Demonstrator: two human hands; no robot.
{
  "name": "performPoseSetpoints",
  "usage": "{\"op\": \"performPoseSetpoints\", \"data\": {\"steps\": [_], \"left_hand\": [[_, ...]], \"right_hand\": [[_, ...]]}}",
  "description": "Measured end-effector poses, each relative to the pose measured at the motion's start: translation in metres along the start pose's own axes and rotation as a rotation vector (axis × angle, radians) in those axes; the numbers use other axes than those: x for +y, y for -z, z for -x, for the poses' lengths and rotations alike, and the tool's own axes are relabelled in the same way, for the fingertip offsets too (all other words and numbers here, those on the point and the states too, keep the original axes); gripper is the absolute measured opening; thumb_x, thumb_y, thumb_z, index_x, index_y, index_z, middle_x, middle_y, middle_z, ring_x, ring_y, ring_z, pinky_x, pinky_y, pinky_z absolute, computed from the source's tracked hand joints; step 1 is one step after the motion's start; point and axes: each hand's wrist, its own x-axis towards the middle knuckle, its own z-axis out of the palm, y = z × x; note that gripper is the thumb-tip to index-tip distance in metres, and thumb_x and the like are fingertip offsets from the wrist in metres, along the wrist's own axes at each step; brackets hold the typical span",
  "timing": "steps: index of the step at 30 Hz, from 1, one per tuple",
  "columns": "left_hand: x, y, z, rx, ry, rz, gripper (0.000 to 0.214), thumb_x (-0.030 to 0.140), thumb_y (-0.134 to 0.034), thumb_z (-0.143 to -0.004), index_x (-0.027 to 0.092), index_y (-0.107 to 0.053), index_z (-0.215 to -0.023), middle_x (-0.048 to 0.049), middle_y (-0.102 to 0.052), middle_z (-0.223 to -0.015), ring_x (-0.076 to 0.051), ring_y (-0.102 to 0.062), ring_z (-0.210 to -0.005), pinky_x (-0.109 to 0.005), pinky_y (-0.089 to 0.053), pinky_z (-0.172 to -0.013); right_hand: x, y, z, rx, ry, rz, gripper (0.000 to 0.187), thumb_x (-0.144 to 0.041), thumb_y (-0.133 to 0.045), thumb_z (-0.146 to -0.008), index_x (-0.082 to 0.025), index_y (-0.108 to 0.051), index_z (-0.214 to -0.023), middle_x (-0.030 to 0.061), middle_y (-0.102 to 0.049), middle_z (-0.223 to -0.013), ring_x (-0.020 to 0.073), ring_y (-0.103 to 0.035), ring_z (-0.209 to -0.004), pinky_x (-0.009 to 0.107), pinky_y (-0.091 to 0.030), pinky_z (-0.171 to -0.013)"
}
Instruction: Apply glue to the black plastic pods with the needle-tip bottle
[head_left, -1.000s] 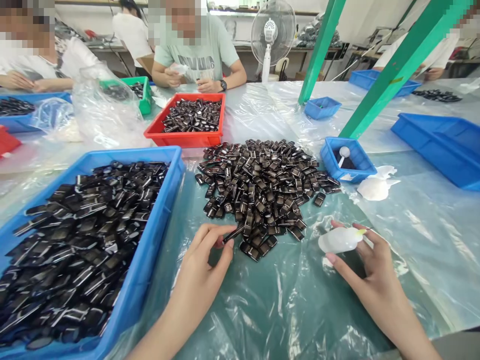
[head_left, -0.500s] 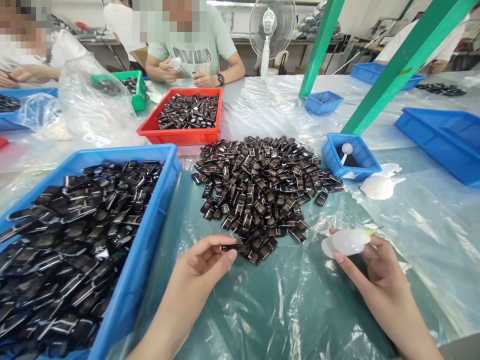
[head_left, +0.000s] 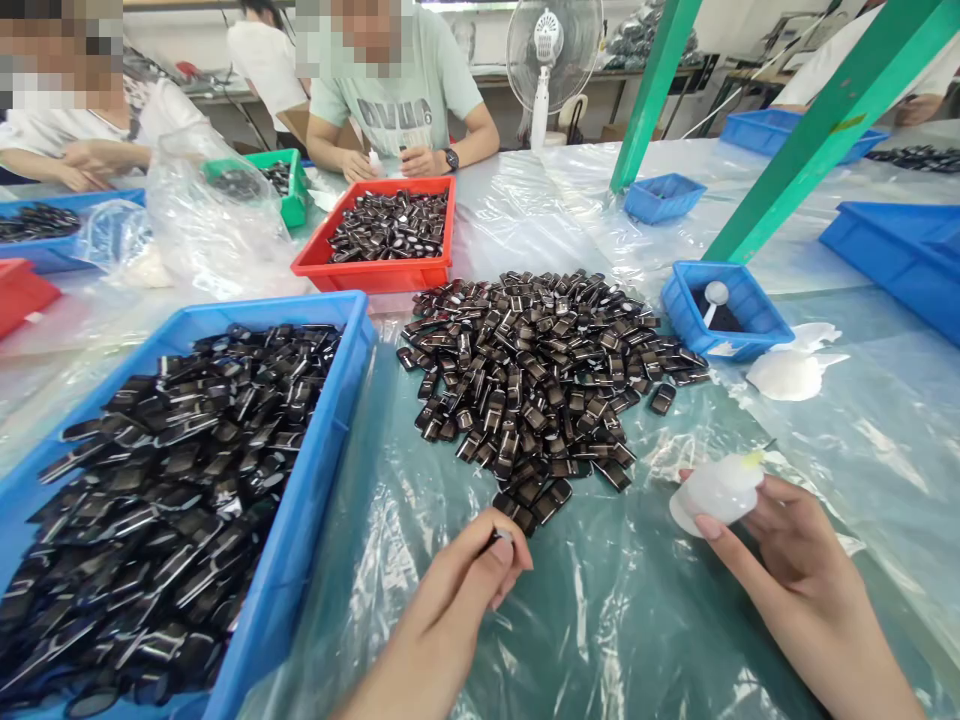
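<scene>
Head: white bottle; shirt lettering unclear

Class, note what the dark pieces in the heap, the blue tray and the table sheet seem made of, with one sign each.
Dark pieces: probably glossy moulded plastic, perhaps with metal trim; sharp bright reflections.
Blue tray: matt rigid plastic; even colour, thick moulded rim.
Table sheet: thin clear plastic film; wrinkles and glare.

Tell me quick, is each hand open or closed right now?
Left hand: closed, pinching one small black part.
Right hand: closed around a small white bottle.
</scene>
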Motion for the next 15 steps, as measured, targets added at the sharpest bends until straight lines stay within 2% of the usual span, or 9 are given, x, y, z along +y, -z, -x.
{"op": "performPoseSetpoints", "data": {"steps": [2,6,8,11,15], "left_hand": [[0.000,-0.002,0.002,-0.009,-0.070,-0.151,0.037,0.046,-0.033,-0.104,0.023,-0.054,-0.084,0.0013,-0.042,-0.068,-0.016,-0.042,-0.063,-0.027,-0.035,-0.059],[-0.001,-0.006,0.004,0.099,-0.505,-0.586,0.023,0.019,-0.034,-0.096,0.022,-0.042,-0.075,0.0041,-0.039,-0.060,-0.013,-0.036,-0.050,-0.026,-0.028,-0.047],[-0.002,-0.008,0.003,0.153,-0.627,-0.777,0.020,0.013,-0.037,-0.089,0.022,-0.039,-0.071,0.0048,-0.037,-0.056,-0.012,-0.033,-0.046,-0.026,-0.026,-0.045],[-0.007,-0.010,0.000,0.120,-0.631,-0.884,0.024,0.013,-0.039,-0.090,0.022,-0.038,-0.067,0.0051,-0.036,-0.053,-0.012,-0.033,-0.044,-0.027,-0.025,-0.044],[-0.012,-0.008,-0.003,0.053,-0.570,-0.949,0.033,0.020,-0.040,-0.098,0.022,-0.039,-0.065,0.0047,-0.038,-0.051,-0.013,-0.037,-0.042,-0.028,-0.027,-0.043]], "right_hand": [[-0.004,-0.001,0.000,-0.002,-0.016,-0.081,0.038,-0.046,-0.078,-0.076,-0.031,-0.053,-0.102,0.0059,-0.075,-0.110,0.0232,-0.072,-0.102,0.025,-0.059,-0.085],[-0.013,-0.001,0.005,0.048,-0.002,-0.004,0.039,-0.049,-0.079,-0.072,-0.030,-0.058,-0.099,0.0079,-0.076,-0.105,0.0262,-0.074,-0.096,0.020,-0.061,-0.073],[-0.013,0.000,0.011,0.010,0.046,0.054,0.037,-0.048,-0.077,-0.075,-0.030,-0.061,-0.102,0.0078,-0.076,-0.108,0.0270,-0.074,-0.094,0.022,-0.062,-0.072],[-0.011,0.003,0.022,-0.113,0.088,0.087,0.035,-0.042,-0.074,-0.081,-0.031,-0.061,-0.112,0.0071,-0.074,-0.114,0.0269,-0.073,-0.099,0.025,-0.062,-0.077],[-0.020,0.000,0.039,-0.140,0.069,0.105,0.031,-0.043,-0.070,-0.086,-0.033,-0.064,-0.115,0.0047,-0.073,-0.110,0.0217,-0.074,-0.094,0.018,-0.062,-0.071]]}}
